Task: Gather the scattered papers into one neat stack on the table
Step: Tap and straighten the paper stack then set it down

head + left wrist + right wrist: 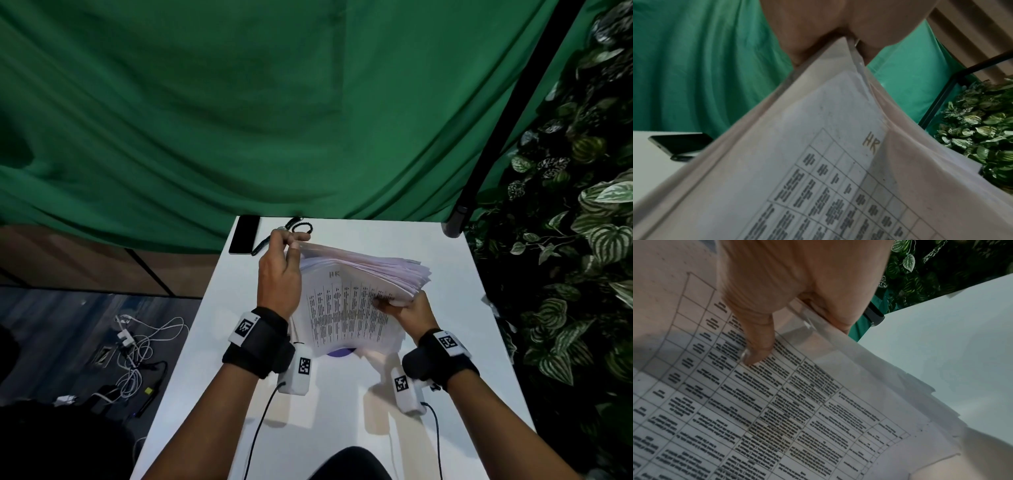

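A thick sheaf of papers (356,291) is held up off the white table (342,425), its facing sheet a printed grid marked "HR" (871,142). My left hand (279,270) grips the sheaf's left edge, with fingers pinching the top corner. On the right edge my right hand (407,310) holds the sheaf, its thumb (756,344) pressed on the printed sheet (777,410) and the fingers behind. The sheets' far edges fan unevenly at the upper right. A clear plastic sleeve (818,331) covers the front sheet.
A black phone (245,234) and a black cord with a bracelet (298,226) lie at the table's far left corner. Something purple (339,353) peeks out under the papers. A green curtain hangs behind, a black pole (479,164) and leafy plants (582,240) stand right.
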Available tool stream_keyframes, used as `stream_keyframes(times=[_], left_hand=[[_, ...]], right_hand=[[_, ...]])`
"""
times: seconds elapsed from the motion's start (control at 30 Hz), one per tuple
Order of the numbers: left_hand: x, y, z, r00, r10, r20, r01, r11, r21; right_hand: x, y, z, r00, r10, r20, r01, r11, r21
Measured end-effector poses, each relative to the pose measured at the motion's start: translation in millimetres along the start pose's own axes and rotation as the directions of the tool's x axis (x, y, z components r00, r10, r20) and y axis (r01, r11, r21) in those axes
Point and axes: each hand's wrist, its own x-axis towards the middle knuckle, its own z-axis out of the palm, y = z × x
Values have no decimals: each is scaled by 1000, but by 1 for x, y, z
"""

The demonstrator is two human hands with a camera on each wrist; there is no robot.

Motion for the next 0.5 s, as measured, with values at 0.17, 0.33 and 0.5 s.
stream_keyframes(times=[0.17,0.33,0.5], left_hand=[[10,-7,-10,998,-65,-5,63,983,-170],[11,-9,-17,993,-111,41,118,954,-277],[-2,-35,-17,949,-295,108,308,802,-513]], right_hand=[[1,-2,-4,997,57,-47,-57,998,2],[0,0,-9,996,66,-54,-68,997,-27],[-2,7,-17,995,59,-84,-59,998,8]])
